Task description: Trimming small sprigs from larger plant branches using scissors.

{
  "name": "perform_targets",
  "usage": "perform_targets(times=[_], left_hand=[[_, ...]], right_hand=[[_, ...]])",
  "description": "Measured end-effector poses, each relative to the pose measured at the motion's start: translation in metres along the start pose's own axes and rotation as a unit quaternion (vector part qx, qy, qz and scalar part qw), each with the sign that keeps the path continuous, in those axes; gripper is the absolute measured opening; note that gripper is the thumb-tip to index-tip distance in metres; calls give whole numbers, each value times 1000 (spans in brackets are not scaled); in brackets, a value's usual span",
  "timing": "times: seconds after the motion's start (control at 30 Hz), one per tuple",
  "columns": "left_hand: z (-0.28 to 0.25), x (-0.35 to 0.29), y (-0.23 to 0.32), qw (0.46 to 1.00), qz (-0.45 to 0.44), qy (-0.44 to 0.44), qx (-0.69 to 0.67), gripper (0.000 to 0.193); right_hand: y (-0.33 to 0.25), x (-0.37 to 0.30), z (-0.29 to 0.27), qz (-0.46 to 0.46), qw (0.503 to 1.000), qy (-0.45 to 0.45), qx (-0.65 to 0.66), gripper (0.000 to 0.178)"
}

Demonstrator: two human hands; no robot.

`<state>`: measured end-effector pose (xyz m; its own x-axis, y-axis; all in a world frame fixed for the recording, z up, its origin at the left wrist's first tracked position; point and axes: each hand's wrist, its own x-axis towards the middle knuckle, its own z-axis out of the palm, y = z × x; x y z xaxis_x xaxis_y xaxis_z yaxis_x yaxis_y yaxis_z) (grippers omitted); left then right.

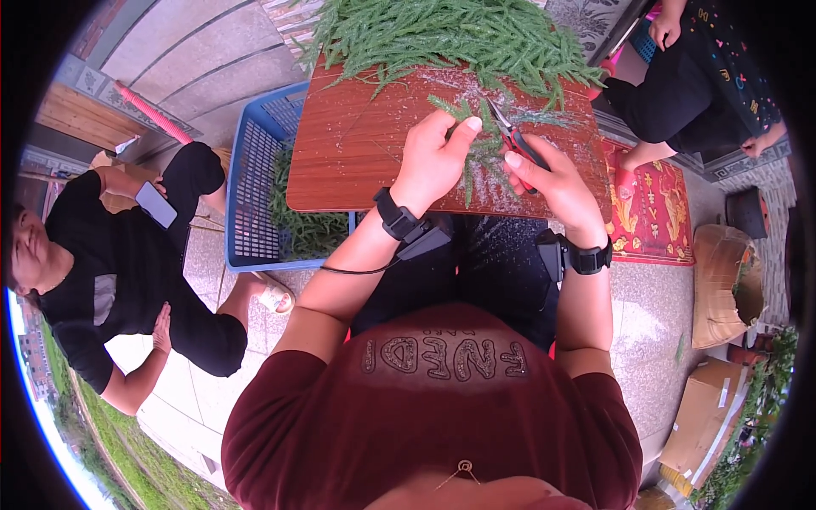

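Note:
Over the near half of the brown wooden table (pixel 348 161), my left hand (pixel 436 157) pinches a green artificial pine sprig (pixel 470 170) between thumb and fingers. Its needled tips stick out above and below the grip. My right hand (pixel 557 183) is wrapped round a pair of red-and-black-handled pliers (pixel 525 149), whose pointed metal jaws reach up-left beside the sprig. Whether the jaws touch the sprig I cannot tell. A large heap of similar green sprigs (pixel 450 38) covers the far part of the table, with pale bits scattered in front of it.
Left of the table stands a blue plastic basket (pixel 246 208) with more green sprigs inside. One person (pixel 127 280) sits at the left with a phone; another (pixel 680 93) sits at the far right. A red patterned mat (pixel 650 225) and cardboard boxes (pixel 701 416) lie on the right.

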<state>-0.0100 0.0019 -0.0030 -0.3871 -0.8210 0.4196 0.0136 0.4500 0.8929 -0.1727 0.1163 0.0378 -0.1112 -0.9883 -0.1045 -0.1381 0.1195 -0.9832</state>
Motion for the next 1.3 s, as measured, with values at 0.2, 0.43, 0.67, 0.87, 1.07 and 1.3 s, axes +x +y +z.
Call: perform_targets(times=[0.2, 0.43, 0.67, 0.87, 1.07, 1.3], left_hand=[[4, 0, 3, 999, 2, -29, 39, 26], [1, -1, 3, 998, 30, -38, 35, 27], [-4, 5, -8, 998, 27, -43, 32, 28], [-12, 11, -12, 995, -46, -80, -27, 25], [-20, 19, -18, 989, -67, -75, -112, 22], [-28, 16, -3, 985, 31, -113, -130, 15]], right_hand=[[2, 2, 6, -4, 998, 8, -66, 34], [-1, 1, 11, -43, 985, 32, -167, 33], [14, 9, 26, -155, 961, 98, -207, 23], [21, 17, 25, -65, 997, 37, 3, 21], [23, 23, -7, 5, 994, 90, 66, 29], [54, 27, -5, -116, 826, 205, -513, 44]])
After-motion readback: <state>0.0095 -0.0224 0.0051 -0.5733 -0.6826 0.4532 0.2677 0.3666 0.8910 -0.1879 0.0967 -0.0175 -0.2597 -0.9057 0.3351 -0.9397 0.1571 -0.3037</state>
